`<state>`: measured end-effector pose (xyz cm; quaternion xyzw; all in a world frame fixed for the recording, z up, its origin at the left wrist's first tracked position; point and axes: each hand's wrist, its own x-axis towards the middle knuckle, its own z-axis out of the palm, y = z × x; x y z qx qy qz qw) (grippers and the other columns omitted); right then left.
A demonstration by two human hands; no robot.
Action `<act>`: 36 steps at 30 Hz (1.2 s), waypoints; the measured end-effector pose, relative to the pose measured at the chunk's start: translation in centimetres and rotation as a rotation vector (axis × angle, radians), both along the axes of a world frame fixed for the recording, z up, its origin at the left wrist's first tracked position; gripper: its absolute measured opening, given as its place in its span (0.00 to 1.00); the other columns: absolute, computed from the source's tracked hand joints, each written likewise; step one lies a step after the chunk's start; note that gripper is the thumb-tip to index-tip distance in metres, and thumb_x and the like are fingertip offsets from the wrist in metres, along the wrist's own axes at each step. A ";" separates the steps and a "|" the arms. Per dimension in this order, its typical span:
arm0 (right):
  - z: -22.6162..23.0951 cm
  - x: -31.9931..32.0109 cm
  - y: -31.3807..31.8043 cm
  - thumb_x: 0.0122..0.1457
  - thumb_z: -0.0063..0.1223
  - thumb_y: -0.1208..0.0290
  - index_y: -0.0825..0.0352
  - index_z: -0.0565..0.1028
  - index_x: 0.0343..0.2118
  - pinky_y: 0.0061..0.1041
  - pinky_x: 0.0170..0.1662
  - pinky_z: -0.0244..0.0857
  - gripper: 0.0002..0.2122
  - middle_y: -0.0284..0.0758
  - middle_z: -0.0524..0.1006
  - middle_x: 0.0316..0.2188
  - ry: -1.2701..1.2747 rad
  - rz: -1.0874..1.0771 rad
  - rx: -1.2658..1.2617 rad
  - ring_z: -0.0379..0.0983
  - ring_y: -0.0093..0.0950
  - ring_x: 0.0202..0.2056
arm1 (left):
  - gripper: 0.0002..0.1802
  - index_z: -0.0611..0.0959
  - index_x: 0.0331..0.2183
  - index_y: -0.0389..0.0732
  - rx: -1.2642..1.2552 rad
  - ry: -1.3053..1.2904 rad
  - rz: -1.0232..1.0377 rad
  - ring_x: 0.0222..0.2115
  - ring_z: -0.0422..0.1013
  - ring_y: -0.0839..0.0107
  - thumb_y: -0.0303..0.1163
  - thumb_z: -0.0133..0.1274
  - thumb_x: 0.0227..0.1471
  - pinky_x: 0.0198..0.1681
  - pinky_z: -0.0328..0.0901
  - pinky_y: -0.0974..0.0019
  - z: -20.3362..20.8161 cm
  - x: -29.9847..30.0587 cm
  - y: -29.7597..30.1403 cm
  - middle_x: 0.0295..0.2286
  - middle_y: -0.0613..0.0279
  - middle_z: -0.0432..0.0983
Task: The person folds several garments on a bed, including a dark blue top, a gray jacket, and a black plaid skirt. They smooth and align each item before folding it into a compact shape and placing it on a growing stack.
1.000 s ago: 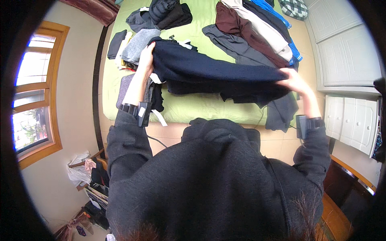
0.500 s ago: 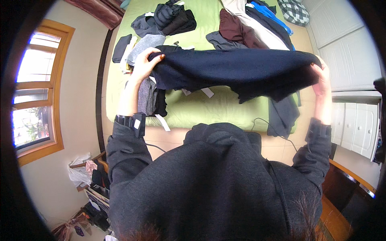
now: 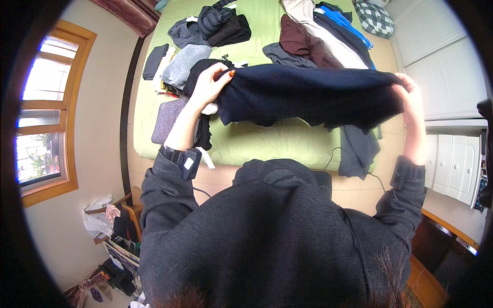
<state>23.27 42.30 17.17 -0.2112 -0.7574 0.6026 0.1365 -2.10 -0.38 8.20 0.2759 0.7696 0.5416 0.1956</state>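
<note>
**Operator:** Both hands closed on one item, head view. My left hand [image 3: 208, 84] pinches the left end of a dark navy garment [image 3: 308, 95], fingers curled over its top edge, just left of centre in the upper half of the frame. My right hand [image 3: 411, 95] is clamped on the opposite end, at the upper right.

**Desk:** Position of the garment?

**Operator:** Stretched level between the two hands, lifted clear of the green bed [image 3: 267, 141]. Its lower edge hangs unevenly. It spans the middle of the upper frame.

**Desk:** Items on the bed?

**Operator:** Upper left: a grey folded piece [image 3: 187, 64], with a black rumpled pile [image 3: 221, 23] above it. Left edge of the bed: a mauve-grey folded piece [image 3: 169, 120], beside my left forearm. Top centre: a maroon garment [image 3: 300, 41], a beige one [image 3: 321, 33] and a blue one [image 3: 341, 20], lying side by side. A chequered item [image 3: 375, 18] sits at the top right. A dark grey garment [image 3: 359, 151] hangs over the near edge of the bed below my right hand.

**Desk:** Surroundings?

**Operator:** White cabinets [image 3: 452, 159] at right, a wood-framed window [image 3: 51, 108] at left. I cannot tell what the clutter at the lower left is.
</note>
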 end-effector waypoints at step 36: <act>-0.7 -5.8 -3.5 0.54 0.54 0.66 0.70 0.76 0.37 0.19 0.40 0.61 0.13 0.33 0.76 0.31 0.068 -0.251 0.022 0.69 0.20 0.34 | 0.11 0.80 0.34 0.38 0.535 -0.876 0.293 0.32 0.74 0.67 0.26 0.57 0.43 0.39 0.69 0.65 7.1 -2.1 2.2 0.32 0.58 0.78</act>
